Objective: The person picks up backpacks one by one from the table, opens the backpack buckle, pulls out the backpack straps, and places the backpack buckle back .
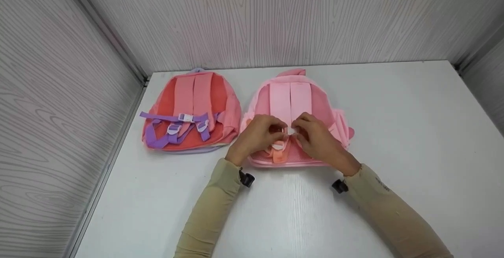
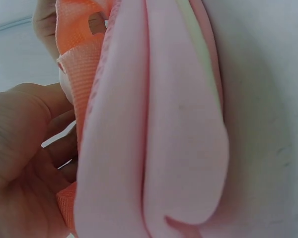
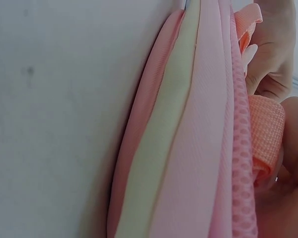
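Note:
A pink backpack [image 1: 279,100] lies back side up, its two shoulder straps running down the middle. Over its lower part both hands meet at a small white buckle [image 1: 291,131]. The left hand [image 1: 262,134] pinches the buckle's left side with curled thumb and fingers; the right hand [image 1: 319,140] pinches its right side. Fingers partly hide the buckle, so whether its halves are joined cannot be told. Orange webbing [image 1: 280,156] hangs below the left hand. In the right wrist view, an orange webbing loop [image 3: 267,131] stands beside the pink mesh [image 3: 244,163].
To the left lies a coral backpack [image 1: 232,110], also back side up, with purple webbing [image 1: 157,143] and a white buckle [image 1: 186,117] across it. Both bags rest on a white table [image 1: 401,132] with grey wood-grain panels [image 1: 315,21] behind and at the sides.

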{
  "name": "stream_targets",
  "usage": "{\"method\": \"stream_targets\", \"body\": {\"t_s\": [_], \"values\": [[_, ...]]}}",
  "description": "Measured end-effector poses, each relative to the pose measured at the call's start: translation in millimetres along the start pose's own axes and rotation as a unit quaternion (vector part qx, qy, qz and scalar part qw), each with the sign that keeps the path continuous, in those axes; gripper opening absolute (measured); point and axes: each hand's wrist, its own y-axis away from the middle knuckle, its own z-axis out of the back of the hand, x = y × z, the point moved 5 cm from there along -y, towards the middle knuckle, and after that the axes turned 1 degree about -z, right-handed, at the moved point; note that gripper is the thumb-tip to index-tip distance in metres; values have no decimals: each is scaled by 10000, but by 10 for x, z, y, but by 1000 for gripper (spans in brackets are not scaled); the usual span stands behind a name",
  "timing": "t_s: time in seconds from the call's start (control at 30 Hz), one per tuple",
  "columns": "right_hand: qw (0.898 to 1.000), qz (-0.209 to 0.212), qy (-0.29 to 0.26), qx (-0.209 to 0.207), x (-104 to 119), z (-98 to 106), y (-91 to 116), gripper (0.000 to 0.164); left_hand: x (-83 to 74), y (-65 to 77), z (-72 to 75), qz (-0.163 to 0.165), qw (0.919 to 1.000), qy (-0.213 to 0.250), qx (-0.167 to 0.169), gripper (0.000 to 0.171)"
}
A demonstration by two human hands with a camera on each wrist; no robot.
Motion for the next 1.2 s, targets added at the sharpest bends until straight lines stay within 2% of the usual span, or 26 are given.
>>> {"method": "stream_targets", "body": {"t_s": [0.17,0.33,0.63,1.2], "values": [[10000,-2,9,21,8,-3,3,15,6,-1,-11,-18,10000,-31,24,29],[10000,-5,-33,11,5,2,0,15,-7,0,-5,-176,9998,-115,23,31],[9999,65,-100,-40,-20,-20,4,12,20,-6,-9,-397,9992,-40,-62,25],[9990,-275,-353,-17,-23,17,21,13,38,-7,9,-225,9996,136,-86,23]]}}
